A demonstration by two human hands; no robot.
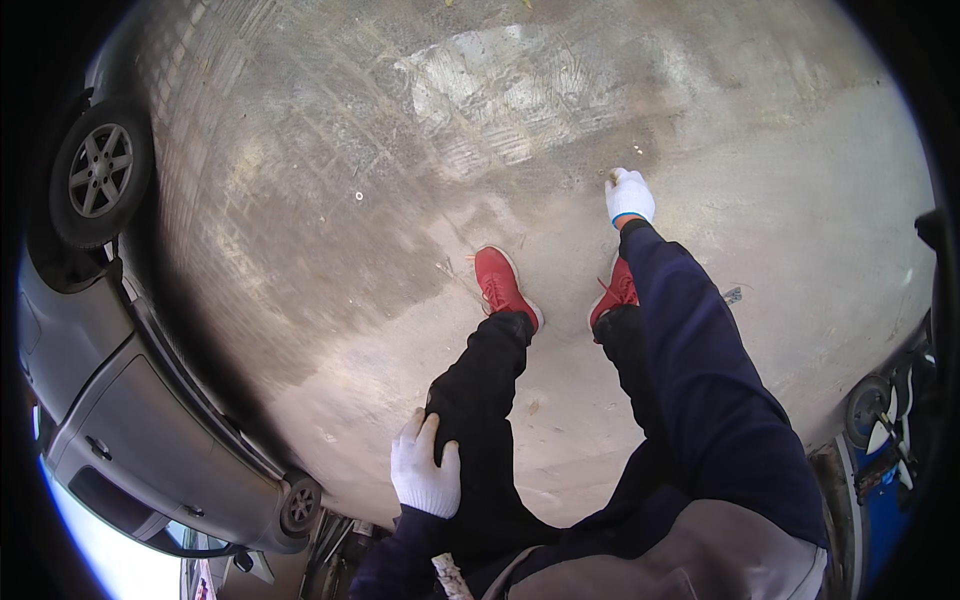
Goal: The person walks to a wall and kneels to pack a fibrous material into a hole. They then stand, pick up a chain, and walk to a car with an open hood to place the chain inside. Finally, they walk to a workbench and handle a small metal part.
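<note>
My left hand [426, 468], in a white knit glove, rests against my left leg [472, 400] near the knee with its fingers apart. It holds nothing. Stretched out low over the concrete floor [540, 420], my right hand [631, 194] wears a white glove with a blue cuff edge. Its fingers are curled together, and whatever may be in them is too small to make out. Just beyond that hand lie tiny pale bits [638, 150]. A small whitish ring [359, 196] is on the floor farther left.
A grey car [170, 430] stands along the left side, its wheel [100, 170] at the far left. My red shoes [503, 280] are planted on the floor. A small scrap [733, 295] lies right of my right arm. Blue equipment with a wheel [868, 405] is at the right edge.
</note>
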